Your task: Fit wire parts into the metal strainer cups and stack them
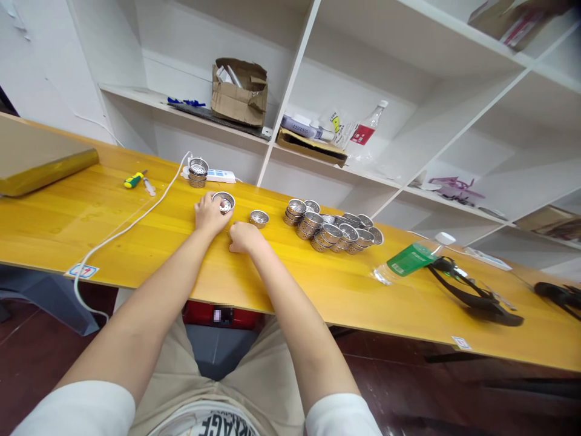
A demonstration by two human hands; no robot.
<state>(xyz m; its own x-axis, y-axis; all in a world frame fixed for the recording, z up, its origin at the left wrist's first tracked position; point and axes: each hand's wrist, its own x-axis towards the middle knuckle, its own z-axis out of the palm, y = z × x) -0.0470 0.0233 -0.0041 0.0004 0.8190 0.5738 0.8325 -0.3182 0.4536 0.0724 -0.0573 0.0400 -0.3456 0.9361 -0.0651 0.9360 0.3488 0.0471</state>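
Both your forearms stretch forward, your left hand (pixel 212 214) gripping a metal cup (pixel 227 198) at its fingertips, your right hand (pixel 244 237) curled just beside that grip, its hold impossible to tell, a second cup (pixel 259 218) just beyond it.

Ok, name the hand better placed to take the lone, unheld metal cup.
Right hand, likely: it's close beside that metal cup, though its grip is hidden; the left hand holds another cup.
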